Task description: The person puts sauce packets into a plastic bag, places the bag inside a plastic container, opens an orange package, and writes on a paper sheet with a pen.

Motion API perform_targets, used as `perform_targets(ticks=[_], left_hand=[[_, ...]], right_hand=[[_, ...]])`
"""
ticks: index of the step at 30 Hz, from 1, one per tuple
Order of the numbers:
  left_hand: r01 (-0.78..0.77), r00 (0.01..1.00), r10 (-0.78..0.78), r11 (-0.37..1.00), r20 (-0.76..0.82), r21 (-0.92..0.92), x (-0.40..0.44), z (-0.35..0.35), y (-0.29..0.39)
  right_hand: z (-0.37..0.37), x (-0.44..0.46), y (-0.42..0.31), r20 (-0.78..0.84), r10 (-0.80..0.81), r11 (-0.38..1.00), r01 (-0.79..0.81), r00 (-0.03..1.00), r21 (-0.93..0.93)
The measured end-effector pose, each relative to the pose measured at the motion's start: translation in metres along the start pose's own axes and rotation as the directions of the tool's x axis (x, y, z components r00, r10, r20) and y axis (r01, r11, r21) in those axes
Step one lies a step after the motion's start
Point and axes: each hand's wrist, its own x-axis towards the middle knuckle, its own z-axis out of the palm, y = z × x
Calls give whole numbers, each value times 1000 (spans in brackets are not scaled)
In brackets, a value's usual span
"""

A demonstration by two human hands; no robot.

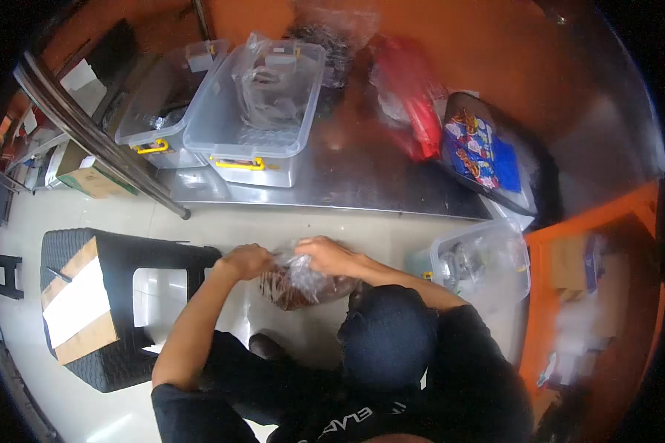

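My left hand [245,262] grips the gathered top of a clear plastic bag [303,284] from the left, its fingers closed. My right hand [325,255] is closed on the same bag's neck from the right. The bag rests low, near the floor between my feet, and holds something reddish-brown that I cannot make out. Its crumpled plastic bunches between the two hands. My dark-clothed knee [388,336] stands just below the right forearm.
A black stool [100,244] at left bears cardboard, white paper [77,303] and a pen. A metal shelf [369,184] ahead holds clear bins [255,159] with yellow latches, a red bag [414,96] and a dark case. Another clear bin [488,258] and an orange frame [532,295] stand at right.
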Motion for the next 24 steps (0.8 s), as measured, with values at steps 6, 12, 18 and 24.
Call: perform_targets(ticks=[6,12,18,24], left_hand=[[-55,951,-74,915,-300,-400,-106,-116,82],[-640,429,-237,602,-872,-478,-164,-158,101],[-507,536,-372,576,-758,-641,-160,-132,104],[-2,523,-504,805,-687,-593,-174,-41,106]], right_hand=[[-92,18,-79,8,-138,964,132,990,229],[-235,91,-166,-692,-334,888,459,640,-4],[-325,223,-171,-786,-324,667,716,527,205],[-274,291,-115,-721,-331,769,616,609,167]])
